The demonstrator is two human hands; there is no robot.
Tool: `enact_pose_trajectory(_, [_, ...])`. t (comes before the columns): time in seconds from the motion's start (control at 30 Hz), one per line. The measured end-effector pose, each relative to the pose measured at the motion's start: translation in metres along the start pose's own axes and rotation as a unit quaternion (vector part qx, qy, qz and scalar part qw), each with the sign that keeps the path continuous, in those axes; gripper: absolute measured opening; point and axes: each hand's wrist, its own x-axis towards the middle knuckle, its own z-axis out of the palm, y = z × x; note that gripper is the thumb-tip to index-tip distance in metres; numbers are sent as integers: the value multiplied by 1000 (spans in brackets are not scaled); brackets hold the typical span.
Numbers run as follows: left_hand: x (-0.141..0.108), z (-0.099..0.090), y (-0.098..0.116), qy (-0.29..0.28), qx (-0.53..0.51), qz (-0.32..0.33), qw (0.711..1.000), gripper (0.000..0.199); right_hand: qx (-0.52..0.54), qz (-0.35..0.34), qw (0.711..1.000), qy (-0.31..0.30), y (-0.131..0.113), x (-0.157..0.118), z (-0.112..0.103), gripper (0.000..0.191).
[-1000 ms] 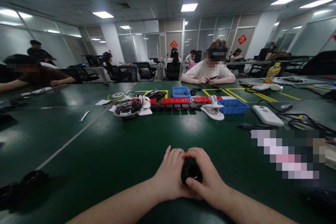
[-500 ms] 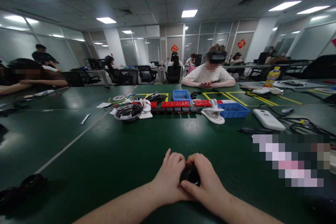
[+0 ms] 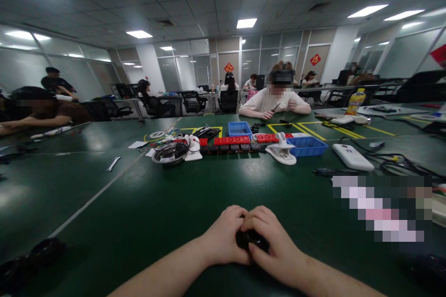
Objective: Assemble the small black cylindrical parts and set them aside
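A round, glossy black object sits between my two hands near the front edge of the green table. Fingers curled, my left hand grips its left side. My right hand wraps round the right side, with the thumb low on its front and the fingers over its top. Both hands touch at the fingertips, and they cover much of the object.
Ahead stand a metal bowl of cables, red and black power strips, a white clip stand and a blue tray. A wrench lies left, a white device right. A person sits opposite.
My right hand's fingers have closed further over the black object, hiding more of its top. My left index finger has folded down. The person opposite has raised one hand.
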Motion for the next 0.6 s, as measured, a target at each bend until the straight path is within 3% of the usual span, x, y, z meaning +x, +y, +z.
enact_pose_trajectory(0.1, [0, 0, -1, -8, 3, 12, 1000, 41, 8, -50, 998, -24, 0, 0, -4, 19])
enact_pose_trajectory(0.2, [-2, 1, -1, -20, 0, 12, 1000, 61, -28, -72, 996, -40, 4, -4, -5, 23])
enact_pose_trajectory(0.33, [-3, 1, 0, -15, -22, -18, 999, 84, -84, -52, 993, 59, 14, -13, 2, 47])
enact_pose_trajectory(0.47, [-4, 2, 2, 26, -8, -46, 999, 78, -126, 11, 985, 114, 24, -16, 10, 58])
enact_pose_trajectory(0.6, [-6, 6, 7, 55, 12, -61, 997, 67, -108, 39, 986, 124, 26, -12, 13, 50])
